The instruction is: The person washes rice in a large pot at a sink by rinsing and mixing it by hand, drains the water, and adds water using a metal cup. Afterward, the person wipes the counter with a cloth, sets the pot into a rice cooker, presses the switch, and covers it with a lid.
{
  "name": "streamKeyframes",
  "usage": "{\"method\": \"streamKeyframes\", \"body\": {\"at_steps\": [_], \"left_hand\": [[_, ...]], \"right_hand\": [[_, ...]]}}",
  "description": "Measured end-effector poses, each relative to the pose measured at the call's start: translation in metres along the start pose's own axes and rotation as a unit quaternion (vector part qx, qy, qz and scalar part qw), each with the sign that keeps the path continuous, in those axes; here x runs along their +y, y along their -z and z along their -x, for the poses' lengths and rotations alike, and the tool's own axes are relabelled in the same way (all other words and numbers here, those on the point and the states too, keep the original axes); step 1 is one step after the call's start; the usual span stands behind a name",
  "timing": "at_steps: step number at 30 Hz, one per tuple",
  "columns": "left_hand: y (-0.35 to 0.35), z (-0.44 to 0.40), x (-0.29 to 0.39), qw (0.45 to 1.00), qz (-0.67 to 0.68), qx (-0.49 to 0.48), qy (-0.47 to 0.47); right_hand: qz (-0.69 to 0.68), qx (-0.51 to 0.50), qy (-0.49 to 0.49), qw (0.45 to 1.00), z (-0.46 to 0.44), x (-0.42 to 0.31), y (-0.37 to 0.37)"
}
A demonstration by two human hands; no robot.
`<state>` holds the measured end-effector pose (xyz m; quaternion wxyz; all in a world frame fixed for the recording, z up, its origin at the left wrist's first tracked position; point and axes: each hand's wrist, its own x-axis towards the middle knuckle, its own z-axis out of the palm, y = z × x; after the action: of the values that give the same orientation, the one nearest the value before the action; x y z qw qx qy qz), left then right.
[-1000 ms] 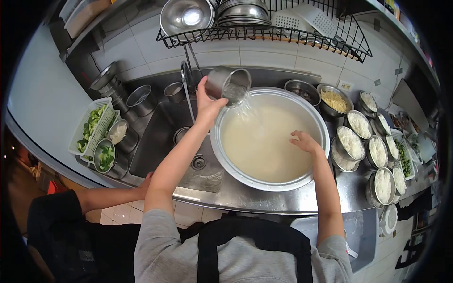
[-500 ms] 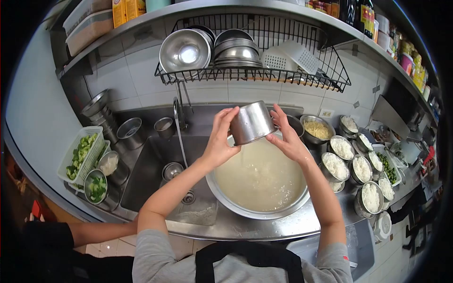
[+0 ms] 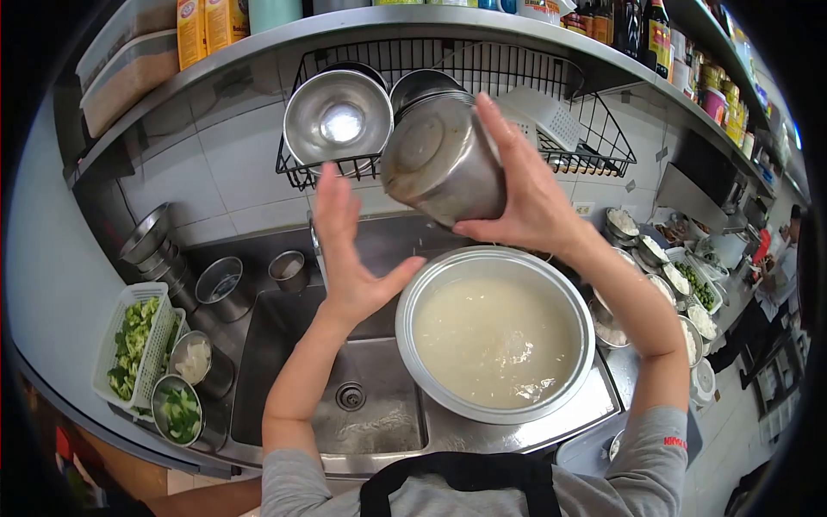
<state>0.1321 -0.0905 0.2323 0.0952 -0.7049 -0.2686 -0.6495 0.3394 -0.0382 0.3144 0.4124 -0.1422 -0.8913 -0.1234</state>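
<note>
"Head view: what lies nearest?"
"The sink (image 3: 379, 412), with a pot (image 3: 406, 336) of cloudy liquid (image 3: 491, 345) beside it. Above, the left hand (image 3: 355, 276) is spread, apart from the can (image 3: 452, 172); the right hand (image 3: 538, 198) grips that can, tilted, its base showing, its mouth hidden."
"How best to hold it?"
"I'd judge a wide thumb-and-finger grip right, firm because bare metal may slip; the left hand could support the base."
"Beyond?"
"Bowls (image 3: 336, 121) in a rack (image 3: 586, 162). I can't tell the gap, so turn the can gently."
</note>
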Motion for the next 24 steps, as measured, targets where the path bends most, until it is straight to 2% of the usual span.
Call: {"method": "streamKeyframes", "body": {"at_steps": [2, 4, 7, 8, 10, 11, 12, 13, 14, 16, 17, 18, 19, 20, 21, 22, 24], "left_hand": [[0.019, 0.016, -0.019, 0.999, -0.01, 0.025, 0.03], [0.038, 0.036, -0.029, 0.991, -0.024, 0.069, 0.108], [0.063, 0.08, -0.048, 0.97, -0.007, 0.125, 0.209], [0.072, 0.1, -0.056, 0.958, -0.036, 0.138, 0.25], [0.082, 0.133, -0.065, 0.928, -0.037, 0.171, 0.328], [0.085, 0.145, -0.067, 0.921, -0.054, 0.17, 0.345], [0.087, 0.154, -0.067, 0.913, -0.073, 0.17, 0.364], [0.088, 0.159, -0.067, 0.906, -0.085, 0.177, 0.374], [0.089, 0.169, -0.073, 0.9, -0.105, 0.181, 0.383], [0.092, 0.192, -0.098, 0.886, -0.102, 0.161, 0.422], [0.089, 0.198, -0.108, 0.856, -0.076, 0.128, 0.495], [0.082, 0.213, -0.13, 0.882, -0.056, 0.063, 0.464], [0.073, 0.217, -0.146, 0.874, 0.026, -0.002, 0.485], [0.057, 0.214, -0.158, 0.831, 0.143, -0.023, 0.537], [0.041, 0.21, -0.171, 0.769, 0.2, -0.028, 0.607], [0.021, 0.214, -0.194, 0.74, 0.221, 0.035, 0.634], [-0.004, 0.235, -0.261, 0.687, 0.229, 0.154, 0.672]], "right_hand": [[0.015, 0.018, 0.034, 0.999, -0.009, 0.017, 0.01], [0.092, 0.133, 0.095, 0.982, -0.019, 0.047, 0.026], [0.191, 0.251, 0.049, 0.948, -0.033, 0.103, 0.065], [0.209, 0.307, 0.042, 0.928, -0.044, 0.12, 0.078], [0.338, 0.369, 0.001, 0.866, -0.056, 0.186, 0.114], [0.462, 0.371, -0.04, 0.805, -0.06, 0.229, 0.133], [0.409, 0.297, -0.116, 0.855, -0.065, 0.235, 0.147], [0.436, 0.261, -0.142, 0.849, -0.072, 0.261, 0.152], [0.511, 0.219, -0.166, 0.814, -0.078, 0.295, 0.158], [0.678, 0.116, -0.203, 0.697, -0.085, 0.357, 0.164], [0.727, 0.076, -0.204, 0.652, -0.089, 0.385, 0.166], [0.763, -0.129, -0.267, 0.574, -0.099, 0.328, 0.143], [0.754, -0.145, -0.242, 0.593, -0.106, 0.365, 0.153], [0.746, -0.161, -0.218, 0.609, -0.111, 0.377, 0.153], [0.607, 0.006, -0.31, 0.732, -0.105, 0.387, 0.157], [0.608, 0.0, -0.315, 0.728, -0.103, 0.378, 0.149], [0.512, 0.146, -0.234, 0.813, -0.085, 0.362, 0.144]]}}
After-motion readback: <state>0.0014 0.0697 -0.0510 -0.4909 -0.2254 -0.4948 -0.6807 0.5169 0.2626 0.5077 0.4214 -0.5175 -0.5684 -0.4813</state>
